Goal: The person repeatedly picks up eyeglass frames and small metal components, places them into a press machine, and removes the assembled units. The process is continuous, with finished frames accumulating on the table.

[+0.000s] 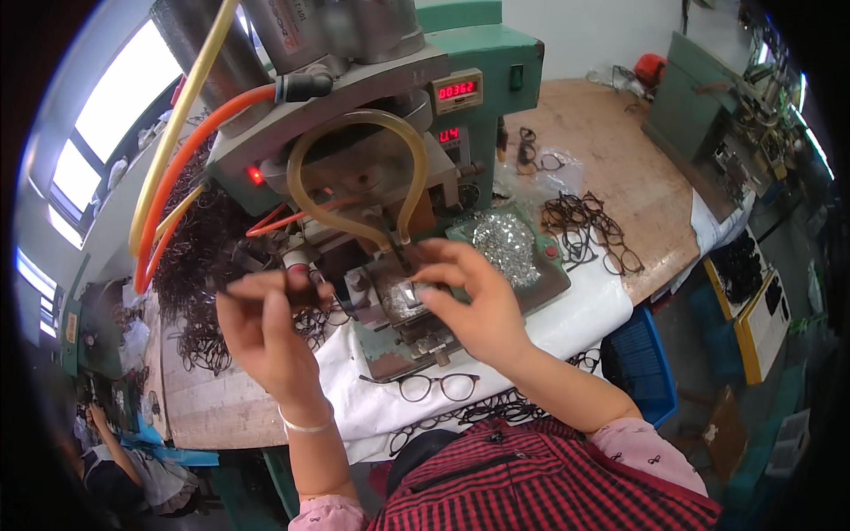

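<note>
A green bench machine [478, 40] with a looped clear yellowish tube [297, 168] stands before me. My right hand [482, 310] is at its small work plate [390, 292], thumb and fingertips drawn together by a shiny metal spot. What they pinch is too small to make out. My left hand [270, 341] is raised left of the plate with fingers bent, and a dark, blurred thing [304, 290] shows at its fingertips. A tray [509, 248] of small shiny metal parts sits to the right of the plate. One dark-rimmed eyeglass frame [438, 387] lies on the white cloth [345, 389] in front.
Heaps of eyeglass frames lie left [199, 345] and right [589, 221] of the machine. More line the table's near edge. An orange hose [164, 199] hangs at the left. A blue basket [651, 367] stands low at the right. Another person [111, 469] works at far lower left.
</note>
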`<state>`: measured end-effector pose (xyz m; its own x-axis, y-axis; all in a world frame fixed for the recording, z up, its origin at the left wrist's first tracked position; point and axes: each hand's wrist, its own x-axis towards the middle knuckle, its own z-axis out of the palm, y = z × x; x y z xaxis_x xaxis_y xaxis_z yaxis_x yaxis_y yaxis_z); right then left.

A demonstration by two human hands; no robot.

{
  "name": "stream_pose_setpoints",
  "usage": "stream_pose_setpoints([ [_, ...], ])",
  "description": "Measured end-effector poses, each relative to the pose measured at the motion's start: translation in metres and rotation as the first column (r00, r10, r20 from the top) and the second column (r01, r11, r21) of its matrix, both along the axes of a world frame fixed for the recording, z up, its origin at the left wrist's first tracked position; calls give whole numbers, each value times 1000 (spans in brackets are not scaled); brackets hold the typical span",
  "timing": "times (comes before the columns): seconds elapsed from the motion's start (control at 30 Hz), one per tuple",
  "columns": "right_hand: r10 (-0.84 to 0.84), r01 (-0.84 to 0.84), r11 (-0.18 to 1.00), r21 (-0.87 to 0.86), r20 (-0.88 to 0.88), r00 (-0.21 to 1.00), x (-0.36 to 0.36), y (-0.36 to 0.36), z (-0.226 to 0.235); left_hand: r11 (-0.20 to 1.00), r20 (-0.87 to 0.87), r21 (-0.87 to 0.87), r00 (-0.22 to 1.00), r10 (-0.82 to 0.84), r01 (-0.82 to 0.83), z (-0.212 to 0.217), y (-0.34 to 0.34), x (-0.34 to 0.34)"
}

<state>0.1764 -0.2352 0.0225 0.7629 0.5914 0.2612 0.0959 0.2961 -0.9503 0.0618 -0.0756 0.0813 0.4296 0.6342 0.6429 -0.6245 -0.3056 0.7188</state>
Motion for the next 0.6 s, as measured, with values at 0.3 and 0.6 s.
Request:
stream_pose_setpoints([
  [0.3,-118,754,548,-364,858,499,94,-61,-100,251,-6,968,992,128,-26,-44,-31,0],
  [0.6,-198,741,580,-337,824,530,95,-49,-96,212,-48,977,990,136,18,-56,-23,8],
])
